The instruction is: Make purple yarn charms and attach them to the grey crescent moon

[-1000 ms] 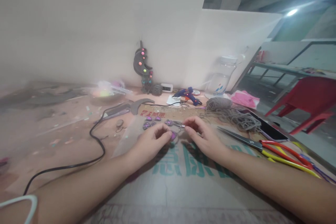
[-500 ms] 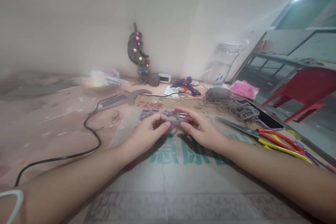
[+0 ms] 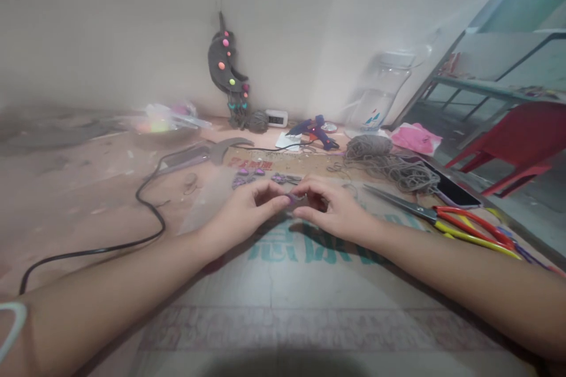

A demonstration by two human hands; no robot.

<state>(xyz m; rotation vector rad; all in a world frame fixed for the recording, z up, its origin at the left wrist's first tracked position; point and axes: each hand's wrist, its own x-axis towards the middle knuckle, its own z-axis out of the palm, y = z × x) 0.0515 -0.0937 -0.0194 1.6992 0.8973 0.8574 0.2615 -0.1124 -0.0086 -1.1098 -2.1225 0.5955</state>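
My left hand (image 3: 247, 206) is closed in a pinch on a small purple-and-grey craft piece (image 3: 290, 198), largely hidden by the fingertips. On the other side of it, my right hand (image 3: 333, 209) has curved fingers with its index fingertip at the piece; its thumb stays apart, lower down. Just behind the hands lie several purple-and-grey pieces (image 3: 259, 171), beside a slim metal tool (image 3: 292, 179), partly hidden. Under both hands is a printed sheet (image 3: 274, 283) with green characters.
Large scissors (image 3: 424, 212) with red and yellow handles lie right, near grey yarn (image 3: 409, 174) and a phone (image 3: 460, 188). Behind are a blue glue gun (image 3: 315, 129), a clear jug (image 3: 380, 94) and a grey moon ornament (image 3: 223, 65). A black cable (image 3: 150, 206) crosses the left.
My right hand has come closer to my left, its index finger now at the small piece. The camera view has tilted, so the scene sits slightly higher.
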